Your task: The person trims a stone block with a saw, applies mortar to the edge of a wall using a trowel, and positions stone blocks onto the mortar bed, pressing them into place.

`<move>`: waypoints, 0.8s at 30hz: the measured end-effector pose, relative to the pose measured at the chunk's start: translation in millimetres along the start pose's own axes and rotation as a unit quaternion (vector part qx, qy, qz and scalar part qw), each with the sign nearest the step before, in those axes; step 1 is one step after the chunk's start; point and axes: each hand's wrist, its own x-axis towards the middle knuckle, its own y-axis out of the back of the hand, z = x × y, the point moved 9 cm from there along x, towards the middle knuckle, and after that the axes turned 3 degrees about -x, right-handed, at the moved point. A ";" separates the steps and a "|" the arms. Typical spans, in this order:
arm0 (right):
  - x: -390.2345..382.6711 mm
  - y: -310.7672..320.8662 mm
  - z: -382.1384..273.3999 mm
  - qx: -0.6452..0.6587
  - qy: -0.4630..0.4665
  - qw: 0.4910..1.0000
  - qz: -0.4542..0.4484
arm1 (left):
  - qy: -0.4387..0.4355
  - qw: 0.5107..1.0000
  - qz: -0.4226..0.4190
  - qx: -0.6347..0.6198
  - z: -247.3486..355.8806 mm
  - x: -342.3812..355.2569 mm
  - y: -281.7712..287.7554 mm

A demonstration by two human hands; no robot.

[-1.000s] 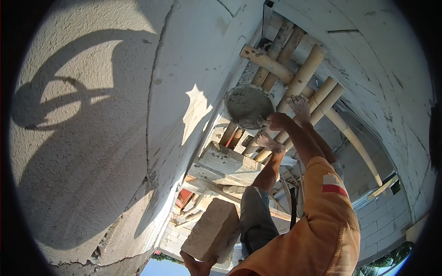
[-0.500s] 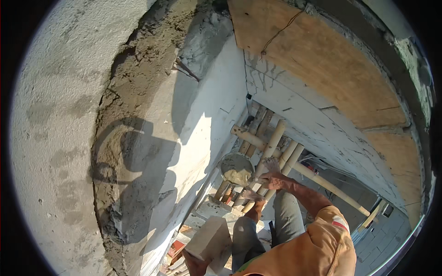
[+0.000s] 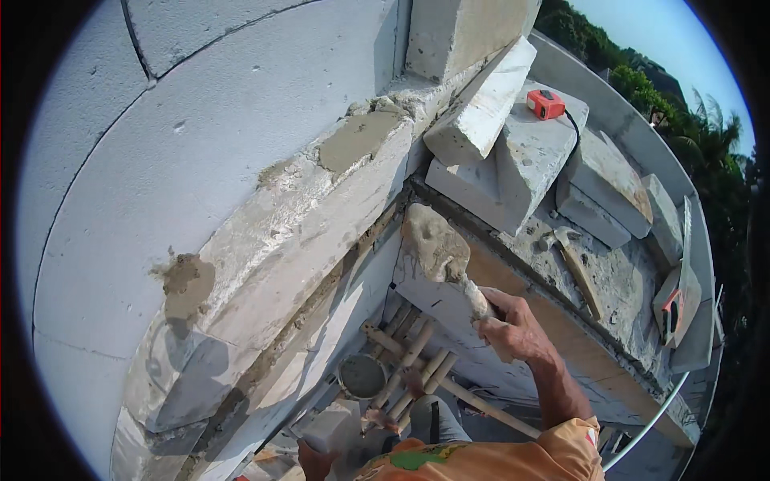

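Mortar-loaded trowel point(image 3: 435, 243) hangs off the front edge of the block course point(image 3: 321, 232), blade toward the corner. Right hand point(image 3: 517, 327): grip wrapped round its handle. Left hand point(image 3: 315, 461), low at the frame edge: grip closed on the lower left side of a grey concrete block point(image 3: 334, 425), fingers mostly hidden. Mortar bucket point(image 3: 362, 375) below, beside bamboo poles point(image 3: 489, 407) and bare feet point(image 3: 413, 382). Mortar patches at the course's far end point(image 3: 361, 142) and near end point(image 3: 188, 284). Right: concrete ledge point(image 3: 630, 297), claw hammer point(image 3: 577, 272) by its inner edge, handsaw point(image 3: 679, 276) toward its outer edge, red tape measure-like case point(image 3: 545, 104) atop a loose block point(image 3: 545, 148).

Risks, my judgement: tilting the blade could shed mortar into the gap; one-handed hold could let the block slip toward the feet; round poles could cost footing; an elbow swing could knock the hammer off the ledge.
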 end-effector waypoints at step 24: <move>94.3 65.2 -212.5 -0.585 0.244 0.667 0.392 | 0.056 0.995 0.083 -0.008 -57.2 -28.1 -10.8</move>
